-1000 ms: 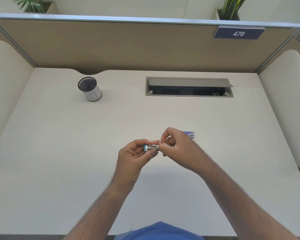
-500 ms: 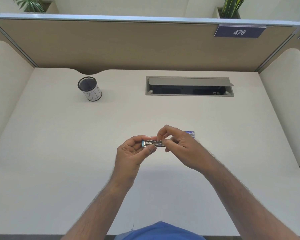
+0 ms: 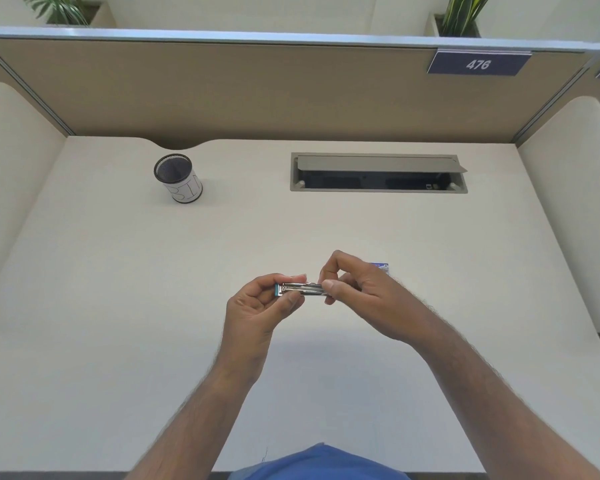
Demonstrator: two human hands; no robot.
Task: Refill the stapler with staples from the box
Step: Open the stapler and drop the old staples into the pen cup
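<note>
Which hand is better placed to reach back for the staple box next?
Right. The staple box lies on the desk just behind the right hand, while the left hand pinches the stapler's far end and would have to cross over.

My desk booth, evenly lit

I'm facing a pale desk (image 3: 118,289) closed in by a tan partition (image 3: 222,91) behind it and cream side panels (image 3: 11,174). Set into the desk is a grey cable hatch (image 3: 378,164), lid up; left of it stands a mesh cup (image 3: 177,178), above it on the partition a sign (image 3: 478,64) reading 476, plants (image 3: 461,12) beyond.
</note>
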